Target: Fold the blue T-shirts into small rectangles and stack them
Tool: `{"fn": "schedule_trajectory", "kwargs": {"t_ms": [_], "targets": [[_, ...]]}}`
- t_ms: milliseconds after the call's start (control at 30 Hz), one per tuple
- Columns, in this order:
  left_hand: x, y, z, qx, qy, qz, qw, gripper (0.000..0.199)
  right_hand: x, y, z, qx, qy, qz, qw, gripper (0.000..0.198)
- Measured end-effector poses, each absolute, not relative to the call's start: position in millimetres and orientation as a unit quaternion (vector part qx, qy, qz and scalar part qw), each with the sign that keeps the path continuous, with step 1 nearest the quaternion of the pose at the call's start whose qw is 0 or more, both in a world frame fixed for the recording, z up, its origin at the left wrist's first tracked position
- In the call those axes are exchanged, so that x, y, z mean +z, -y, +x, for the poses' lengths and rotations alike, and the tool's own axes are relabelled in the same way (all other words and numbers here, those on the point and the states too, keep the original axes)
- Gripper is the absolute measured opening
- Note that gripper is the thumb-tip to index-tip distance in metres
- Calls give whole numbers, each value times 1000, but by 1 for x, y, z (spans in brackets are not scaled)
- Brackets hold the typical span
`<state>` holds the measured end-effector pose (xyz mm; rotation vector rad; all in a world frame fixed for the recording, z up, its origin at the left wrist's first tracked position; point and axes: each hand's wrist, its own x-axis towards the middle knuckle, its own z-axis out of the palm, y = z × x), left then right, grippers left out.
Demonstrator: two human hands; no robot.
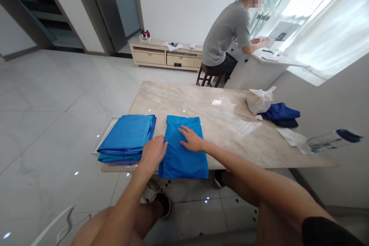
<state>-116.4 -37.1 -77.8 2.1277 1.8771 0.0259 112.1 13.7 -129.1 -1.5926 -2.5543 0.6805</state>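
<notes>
A folded blue cloth (184,161), thin and smooth-looking, lies on the marble-patterned table (178,94), its near end reaching over the front edge. My right hand (191,139) rests on top of it, palm down with fingers spread. At the cloth's left edge is my left hand (154,153), its fingers curled and closed at that edge; the fingertips are partly hidden. Just left of that hand, a stack of folded blue fabric (127,132) sits on a pale tray (99,138), with some purple showing low in the pile.
To the right are a tied white plastic bag (258,101), a dark blue cloth bundle (281,113), a white paper (291,137) and a clear bottle (325,141) with a dark lid. Beyond the table, a person (226,32) sits on a wooden stool (209,73) beside a low cabinet (151,57).
</notes>
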Motion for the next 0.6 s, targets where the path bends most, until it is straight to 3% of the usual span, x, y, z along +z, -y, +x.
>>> {"fn": "schedule_trajectory", "kwargs": {"t_ms": [100,200,433,600], "targets": [[-92,33,-121,27,-655,739,155,34,-95,-25,155,249,792,-552,78,50],[-106,20,-119,38,-654,734,180,33,-79,-26,191,347,648,-669,107,33],[-129,-18,-113,110,-682,674,260,40,-109,-23,207,467,457,-745,135,36],[-146,-35,-120,159,-687,608,366,39,-127,-21,201,541,394,-720,184,18]]}}
